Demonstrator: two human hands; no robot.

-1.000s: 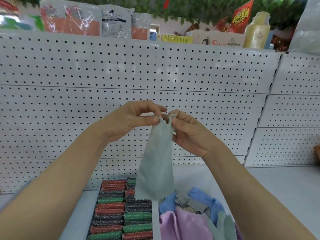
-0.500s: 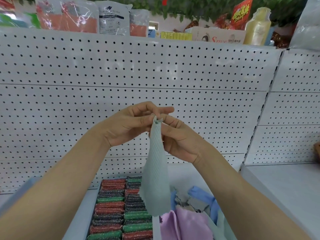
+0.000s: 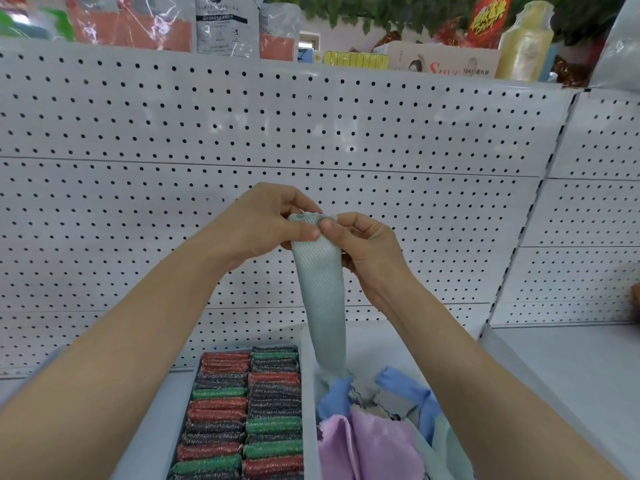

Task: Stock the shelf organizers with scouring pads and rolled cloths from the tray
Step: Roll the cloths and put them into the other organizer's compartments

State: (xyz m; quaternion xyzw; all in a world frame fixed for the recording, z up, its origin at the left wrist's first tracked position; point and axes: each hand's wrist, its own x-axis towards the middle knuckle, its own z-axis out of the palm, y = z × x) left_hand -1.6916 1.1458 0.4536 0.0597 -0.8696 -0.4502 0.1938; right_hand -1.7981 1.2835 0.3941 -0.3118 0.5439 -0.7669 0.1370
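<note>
A pale mint cloth (image 3: 320, 292) with a waffle weave hangs in the air in front of the white pegboard (image 3: 311, 133), gathered into a narrow strip. Both hands hold its top end. The left hand (image 3: 266, 223) pinches the upper edge between thumb and curled fingers, and the right hand (image 3: 363, 244) pinches the same edge from the other side, so the 2 thumbs nearly meet on the fabric. Each grip is closed tight on the cloth. The strip's lower end reaches down to a heap of loose cloths below; whether it touches them cannot be told.

That heap lies in the right-hand organizer (image 3: 391, 344) on the shelf: blue cloths (image 3: 408, 393) toward the back, a lilac cloth (image 3: 367, 445) toward the front, and more pale green fabric at the right. A grey divider wall (image 3: 309, 393) separates it from the left-hand organizer (image 3: 156, 434), which holds scouring pads (image 3: 242, 410) packed in 2 rows, in red, green and dark grey, running from the pegboard toward the shelf's front edge. Both organizers sit against the shelf's back edge.

Along the top of the pegboard stand packaged goods: plastic-wrapped orange packs (image 3: 131, 26), a grey pouch (image 3: 225, 26), a row of yellow items (image 3: 353, 58), a printed carton (image 3: 443, 60) and a yellowish bottle (image 3: 526, 39). Green leaves (image 3: 398, 8) hang behind them.
</note>
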